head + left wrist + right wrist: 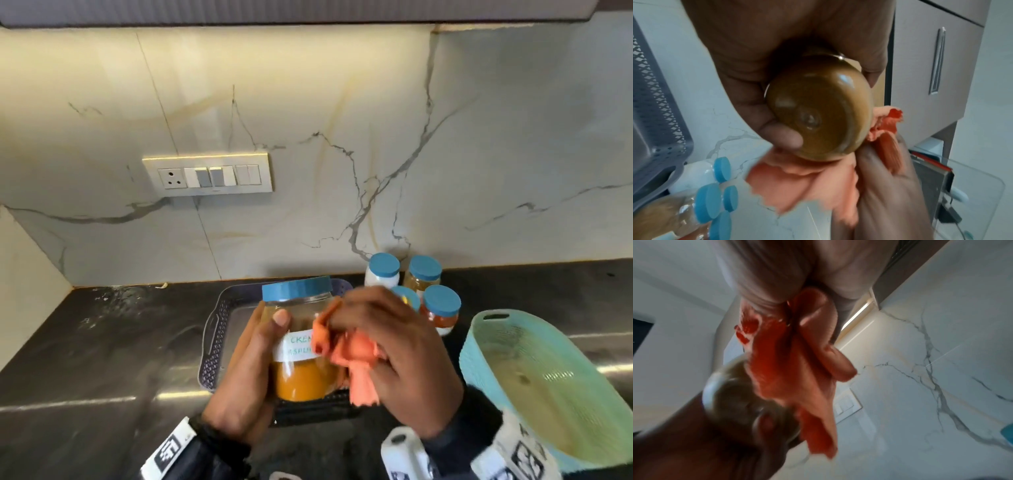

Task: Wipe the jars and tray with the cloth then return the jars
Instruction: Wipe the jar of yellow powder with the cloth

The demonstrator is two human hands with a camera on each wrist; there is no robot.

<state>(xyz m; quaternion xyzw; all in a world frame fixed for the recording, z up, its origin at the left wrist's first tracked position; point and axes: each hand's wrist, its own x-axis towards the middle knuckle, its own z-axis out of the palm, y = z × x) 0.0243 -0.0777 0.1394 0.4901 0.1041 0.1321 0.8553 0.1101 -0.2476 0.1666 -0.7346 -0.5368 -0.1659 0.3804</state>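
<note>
My left hand (255, 363) grips a clear jar (301, 342) with a blue lid, a white handwritten label and orange-yellow powder, held upright above the grey tray (214, 339). The left wrist view shows the jar's round base (818, 110) in my palm. My right hand (387, 346) clutches an orange cloth (349, 356) and presses it against the jar's right side. The cloth (789, 363) hangs down from my right fingers; it (803, 183) also drapes below the jar. Several blue-lidded jars (416, 287) stand on the counter right of the tray.
The dark glossy counter (102, 342) runs along a marble backsplash with a switch panel (208, 174). A teal plastic basket (548, 387) sits at the right, close to my right wrist. A cabinet underside (308, 10) overhangs the wall.
</note>
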